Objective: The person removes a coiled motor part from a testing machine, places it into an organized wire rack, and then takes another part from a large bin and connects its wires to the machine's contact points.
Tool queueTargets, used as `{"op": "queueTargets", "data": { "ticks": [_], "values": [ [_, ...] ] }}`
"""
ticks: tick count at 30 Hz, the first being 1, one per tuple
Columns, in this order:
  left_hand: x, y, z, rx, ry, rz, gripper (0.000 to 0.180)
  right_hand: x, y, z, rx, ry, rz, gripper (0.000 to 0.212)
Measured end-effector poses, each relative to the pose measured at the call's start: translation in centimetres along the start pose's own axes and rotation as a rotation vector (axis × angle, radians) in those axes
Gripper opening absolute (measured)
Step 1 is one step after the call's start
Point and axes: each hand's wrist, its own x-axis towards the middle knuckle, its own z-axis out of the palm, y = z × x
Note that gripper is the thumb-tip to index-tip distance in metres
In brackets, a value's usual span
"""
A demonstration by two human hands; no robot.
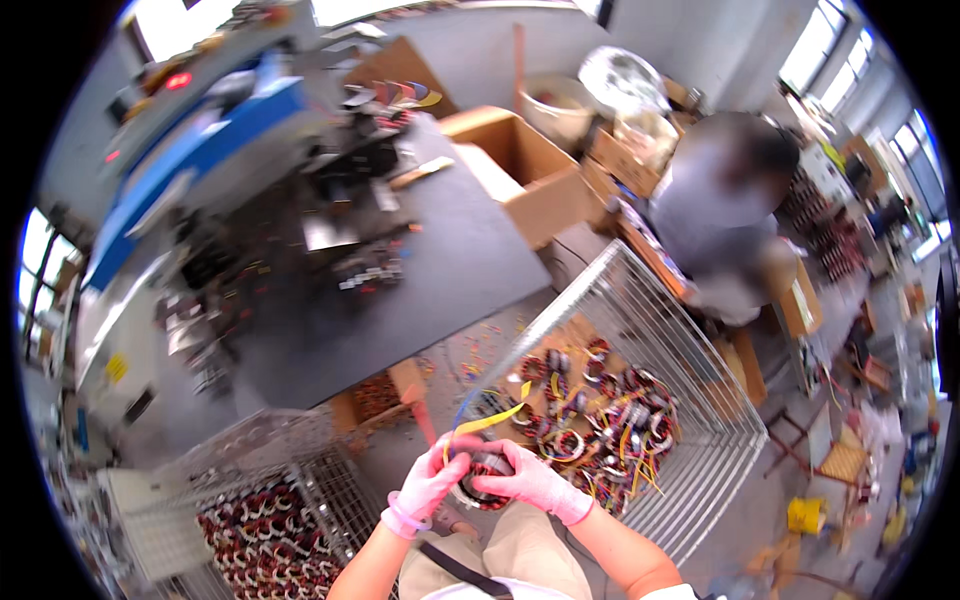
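Observation:
A ring-shaped motor stator (488,492) with dark red and black windings sits between my two pink-gloved hands, above my lap. My left hand (430,484) grips its left side, and a purple band circles that wrist. My right hand (535,482) has its fingers curled round the right side. Yellow sleeving (492,422) and a thin blue wire rise from beside the stator, close to my left fingers. The stator's underside is hidden by my hands.
Beyond my right hand stands a metal wire basket (728,450) with several loose stators inside. Packed stators (265,535) fill a crate at lower left. Ahead is a dark workbench (470,265) with blurred machinery. An open cardboard box (565,195) and another person (715,200) are farther off.

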Motion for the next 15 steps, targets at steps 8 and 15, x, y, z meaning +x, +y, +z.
{"op": "queueTargets", "data": {
  "ticks": [8,15],
  "values": [
    [-16.8,5.6,-10.3,-0.690,0.640,0.644,0.049,-2.6,-7.6,19.6,-0.387,-0.102,-0.276,0.048],
    [-34.7,10.6,-23.3,-0.563,1.203,1.183,0.038,-4.3,-10.0,16.7,-0.436,-0.039,-0.328,0.033]
  ]
}}
